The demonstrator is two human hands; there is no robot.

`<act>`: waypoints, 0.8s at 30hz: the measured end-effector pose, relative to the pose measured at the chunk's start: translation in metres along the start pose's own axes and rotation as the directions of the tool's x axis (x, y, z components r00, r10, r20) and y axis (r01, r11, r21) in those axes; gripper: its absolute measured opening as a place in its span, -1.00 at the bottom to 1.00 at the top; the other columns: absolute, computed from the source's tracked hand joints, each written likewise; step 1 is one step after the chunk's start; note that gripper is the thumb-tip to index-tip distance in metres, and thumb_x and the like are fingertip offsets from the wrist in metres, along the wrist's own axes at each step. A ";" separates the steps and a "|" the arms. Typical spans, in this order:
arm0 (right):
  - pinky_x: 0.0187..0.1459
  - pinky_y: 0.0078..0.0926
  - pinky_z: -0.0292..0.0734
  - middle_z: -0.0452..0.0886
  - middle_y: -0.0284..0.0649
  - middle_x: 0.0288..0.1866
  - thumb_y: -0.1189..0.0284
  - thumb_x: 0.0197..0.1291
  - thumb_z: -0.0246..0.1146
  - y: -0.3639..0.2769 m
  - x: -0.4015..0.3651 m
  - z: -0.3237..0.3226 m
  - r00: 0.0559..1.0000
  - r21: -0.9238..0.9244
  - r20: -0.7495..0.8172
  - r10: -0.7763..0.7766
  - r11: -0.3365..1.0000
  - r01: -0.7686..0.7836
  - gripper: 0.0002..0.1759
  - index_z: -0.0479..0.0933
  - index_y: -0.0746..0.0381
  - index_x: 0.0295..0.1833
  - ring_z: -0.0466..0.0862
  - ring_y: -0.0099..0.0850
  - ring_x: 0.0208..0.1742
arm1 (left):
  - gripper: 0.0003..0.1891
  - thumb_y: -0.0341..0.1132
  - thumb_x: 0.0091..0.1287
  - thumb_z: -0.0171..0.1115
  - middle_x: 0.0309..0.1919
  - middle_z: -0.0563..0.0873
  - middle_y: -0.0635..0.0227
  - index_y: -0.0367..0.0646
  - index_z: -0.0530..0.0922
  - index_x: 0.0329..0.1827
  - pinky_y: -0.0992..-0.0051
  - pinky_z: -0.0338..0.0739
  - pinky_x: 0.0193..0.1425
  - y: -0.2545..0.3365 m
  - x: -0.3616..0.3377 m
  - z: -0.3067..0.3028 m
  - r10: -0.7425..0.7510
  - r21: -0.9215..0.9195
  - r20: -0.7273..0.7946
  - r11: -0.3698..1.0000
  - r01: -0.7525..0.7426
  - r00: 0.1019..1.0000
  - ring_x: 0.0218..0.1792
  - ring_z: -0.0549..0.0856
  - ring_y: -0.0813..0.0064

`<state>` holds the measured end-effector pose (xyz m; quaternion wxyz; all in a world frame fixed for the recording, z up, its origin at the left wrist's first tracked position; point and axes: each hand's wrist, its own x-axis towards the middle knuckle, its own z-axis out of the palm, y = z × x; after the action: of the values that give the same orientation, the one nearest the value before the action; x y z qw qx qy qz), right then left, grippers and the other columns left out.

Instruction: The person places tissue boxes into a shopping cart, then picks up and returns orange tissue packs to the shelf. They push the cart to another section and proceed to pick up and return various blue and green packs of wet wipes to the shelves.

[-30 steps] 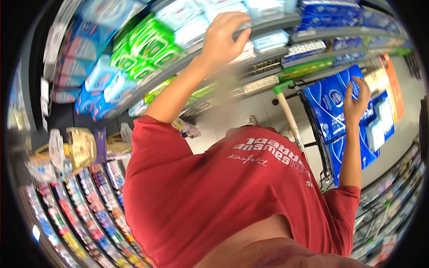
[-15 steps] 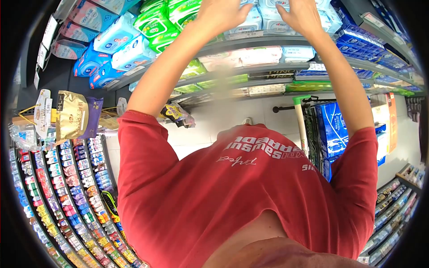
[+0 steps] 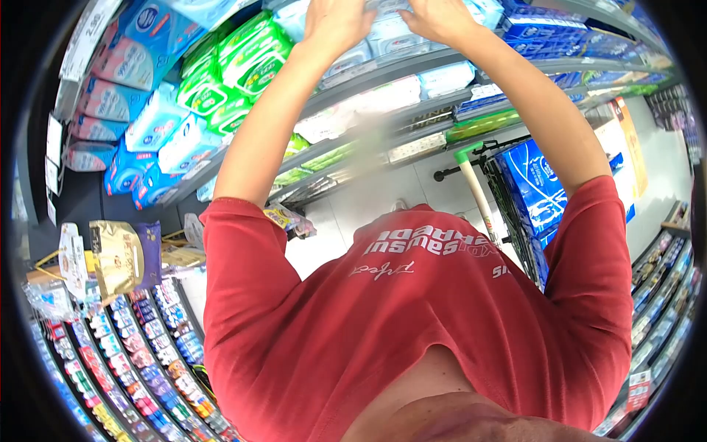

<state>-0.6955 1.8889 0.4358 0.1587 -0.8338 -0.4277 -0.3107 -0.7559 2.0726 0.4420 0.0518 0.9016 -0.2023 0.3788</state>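
Observation:
My left hand [image 3: 333, 23] and my right hand [image 3: 440, 19] reach forward over the shelf at the top of the head view. Below and between them are pale blue-and-white soft packs [image 3: 392, 35], which look like wipes. Both thumbs stretch inward toward each other, apart from the fingers. The other fingertips are cut off by the upper edge, so whether they touch a pack is hidden. Green packs [image 3: 254, 68] lie left of my left hand. To the right of my right hand stand dark blue packs [image 3: 545, 31].
Lower shelves hold more packs, such as a white one [image 3: 398, 96]. A cart with a green-and-cream handle [image 3: 475, 184] and a large blue package [image 3: 532, 177] stands by my right arm. Gold pouches [image 3: 118, 254] hang at left, above racks of small goods [image 3: 140, 339].
The view has swung, so the shelf and both hands appear farther left and the gold pouches lower. My thumbs stay stretched over the pale blue packs.

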 end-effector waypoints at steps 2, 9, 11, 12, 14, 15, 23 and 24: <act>0.21 -0.06 0.41 0.42 0.22 0.15 0.63 -0.09 0.22 0.006 -0.001 0.010 0.983 0.019 -0.169 -0.078 0.996 0.083 -0.49 0.36 0.37 0.08 0.43 0.16 0.21 | -0.55 -0.44 0.00 0.38 -0.02 0.49 0.01 -0.26 0.45 -0.01 0.09 0.41 0.17 0.008 0.001 -0.007 -0.078 -0.068 0.082 0.994 0.083 0.994 0.04 0.51 -0.07; 0.06 -0.14 0.52 0.56 -0.07 -0.07 0.48 -0.02 0.30 0.006 -0.035 -0.022 0.991 -0.013 -0.102 -0.089 0.996 0.088 -0.58 0.45 0.20 0.03 0.58 -0.06 0.04 | -0.65 -0.46 -0.06 0.55 -0.10 0.55 0.08 -0.23 0.47 -0.34 0.17 0.49 0.03 0.017 -0.014 0.001 0.151 -0.101 -0.072 0.982 -0.158 0.986 -0.05 0.57 0.05; 0.08 -0.21 0.51 0.54 -0.13 -0.04 0.47 -0.07 0.40 0.001 -0.064 -0.046 0.985 0.019 -0.168 -0.035 0.999 0.038 -0.55 0.45 0.20 -0.01 0.57 -0.14 0.02 | -0.64 -0.50 -0.08 0.56 -0.08 0.56 0.11 -0.20 0.47 -0.35 0.21 0.49 0.05 0.041 -0.012 -0.010 0.150 -0.156 -0.063 0.975 -0.158 0.987 -0.03 0.57 0.08; 0.07 -0.20 0.51 0.53 -0.13 -0.04 0.45 -0.06 0.42 0.004 -0.082 -0.054 0.984 0.096 -0.180 0.005 0.995 0.013 -0.54 0.45 0.20 -0.01 0.57 -0.13 0.03 | -0.64 -0.50 -0.08 0.56 -0.08 0.56 0.11 -0.20 0.47 -0.35 0.21 0.49 0.05 0.054 -0.012 -0.004 0.167 -0.190 -0.057 0.966 -0.175 0.984 -0.03 0.57 0.08; 0.06 -0.20 0.52 0.53 -0.13 -0.04 0.44 -0.06 0.45 0.009 -0.123 -0.071 0.980 0.167 -0.191 0.056 0.986 -0.024 -0.53 0.45 0.20 -0.01 0.57 -0.13 0.03 | -0.62 -0.51 -0.10 0.57 -0.06 0.57 0.13 -0.18 0.47 -0.35 0.26 0.48 0.07 0.081 -0.010 0.007 0.148 -0.349 -0.043 0.925 -0.153 0.988 -0.01 0.57 0.10; 0.05 -0.19 0.52 0.53 -0.13 -0.04 0.41 -0.06 0.47 0.010 -0.150 -0.077 0.964 0.254 -0.190 0.184 0.958 -0.133 -0.51 0.44 0.20 0.00 0.57 -0.12 0.05 | -0.60 -0.51 -0.10 0.57 -0.03 0.56 0.13 -0.18 0.45 -0.33 0.29 0.47 0.10 0.098 -0.009 0.018 0.168 -0.443 0.006 0.884 -0.148 0.986 0.01 0.57 0.11; -0.01 -0.26 0.55 0.63 -0.11 -0.08 0.27 -0.02 0.51 0.055 -0.343 -0.149 0.579 0.280 0.169 0.798 0.525 -0.804 -0.50 0.52 0.21 0.01 0.65 -0.21 -0.02 | -0.63 -0.51 0.01 0.54 -0.11 0.59 0.43 -0.13 0.47 -0.23 0.52 0.53 0.06 0.263 0.010 0.159 0.379 -0.822 0.551 0.400 0.405 0.744 0.02 0.59 0.51; -0.02 -0.27 0.56 0.65 -0.10 -0.08 0.26 -0.01 0.51 0.063 -0.354 -0.164 0.522 0.244 0.153 0.839 0.480 -0.843 -0.51 0.53 0.21 0.01 0.65 -0.23 -0.03 | -0.65 -0.49 0.05 0.53 -0.11 0.61 0.43 -0.14 0.50 -0.20 0.56 0.53 0.04 0.282 0.023 0.180 0.424 -0.853 0.518 0.323 0.410 0.743 -0.02 0.61 0.54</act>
<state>-0.8628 1.5474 0.3289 0.4068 -0.9053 -0.0064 -0.1222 -0.7363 1.7635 0.3135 0.4880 0.7630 -0.3910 -0.1639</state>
